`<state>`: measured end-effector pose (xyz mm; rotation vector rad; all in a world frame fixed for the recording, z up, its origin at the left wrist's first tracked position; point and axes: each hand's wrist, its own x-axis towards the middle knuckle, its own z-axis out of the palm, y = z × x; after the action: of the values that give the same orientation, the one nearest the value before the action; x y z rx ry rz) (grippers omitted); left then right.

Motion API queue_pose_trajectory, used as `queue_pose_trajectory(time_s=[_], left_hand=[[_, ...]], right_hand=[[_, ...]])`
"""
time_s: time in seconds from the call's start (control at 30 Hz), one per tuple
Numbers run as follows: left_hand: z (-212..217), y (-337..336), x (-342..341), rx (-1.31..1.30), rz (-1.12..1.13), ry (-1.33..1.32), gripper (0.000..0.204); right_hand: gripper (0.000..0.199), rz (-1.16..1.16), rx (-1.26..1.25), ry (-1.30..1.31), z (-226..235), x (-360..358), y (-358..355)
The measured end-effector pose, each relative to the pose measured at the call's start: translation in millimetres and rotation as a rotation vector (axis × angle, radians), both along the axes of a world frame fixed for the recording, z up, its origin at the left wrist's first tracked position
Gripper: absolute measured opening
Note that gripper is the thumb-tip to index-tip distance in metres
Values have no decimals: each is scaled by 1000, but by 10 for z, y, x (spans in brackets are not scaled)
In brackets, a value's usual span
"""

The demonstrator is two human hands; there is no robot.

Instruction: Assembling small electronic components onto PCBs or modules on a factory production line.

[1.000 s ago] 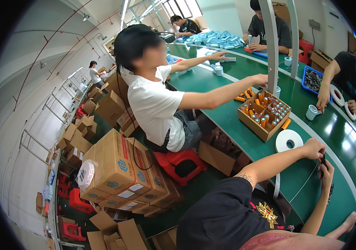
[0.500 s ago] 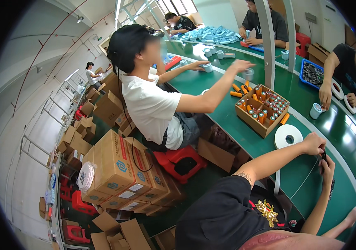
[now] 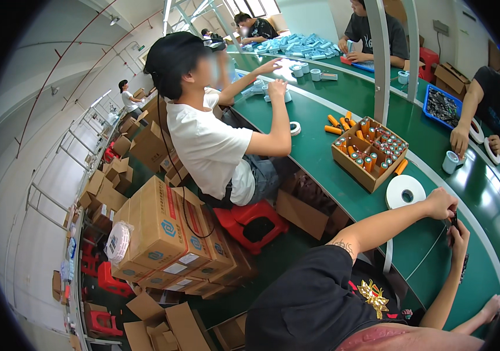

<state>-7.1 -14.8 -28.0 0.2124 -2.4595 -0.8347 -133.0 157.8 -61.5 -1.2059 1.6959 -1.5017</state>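
Where the left hand point(image 3: 440, 205) and right hand point(image 3: 460, 235) meet above the surface point(image 3: 413, 240), one black piece point(image 3: 454, 220) is held between them.

Left hand: fingers curled closed on the piece's far end. Right hand: fingers bent around its near end, little gap visible; the exact finger contact is too small to tell.

Reason for the hold, as judged: two opposed grips keep a slim item steady and leave its middle reachable.

Black piece: long axis running from the left hand to the right, roughly in line with the right forearm; one end toward the left fingers, the other toward the right palm. Both tips covered; which is the front cannot be told.

Tape roll point(image 3: 397, 190): lying flat, just beside the left hand, probably there for easy reach.

Box point(image 3: 352, 168): past the roll from the left hand; its dividers apparently keep the orange cells point(image 3: 371, 159) standing. Loose cell point(image 3: 401, 167): against or just beside the box; contact unclear.

Dark strip point(image 3: 465, 266): beside the right wrist.

Tray point(image 3: 427, 120): well beyond both hands, holding dark parts.
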Motion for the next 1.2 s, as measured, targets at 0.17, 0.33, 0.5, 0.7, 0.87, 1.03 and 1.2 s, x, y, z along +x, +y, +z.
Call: queue_pose_trajectory(time_s=[0.17, 0.33, 0.5, 0.7, 0.87, 1.03, 1.2], left_hand=[[-4, -4, -4, 25, 10, 0, 17], [-7, -9, -5, 33, 9, -2, 17], [6, 1, 13, 20, 5, -7, 18], [9, 26, 41, 36, 4, -26, 17], [11, -28, 2, -57, 8, 69, 17], [166, -150, 160, 30, -85, 41, 16], [257, -95, 157, 92, -243, 60, 16]], right_hand=[[30, 10, 1, -3, 6, -11, -10], [28, 8, 12, 10, 50, 20, -15], [27, 6, 11, -5, 110, 72, 8], [28, -3, 1, -5, 49, 74, 28], [29, -45, -14, 73, 216, 189, 29], [28, -30, -26, 154, 438, 356, -62], [32, -134, 45, 161, 511, 335, 80]])
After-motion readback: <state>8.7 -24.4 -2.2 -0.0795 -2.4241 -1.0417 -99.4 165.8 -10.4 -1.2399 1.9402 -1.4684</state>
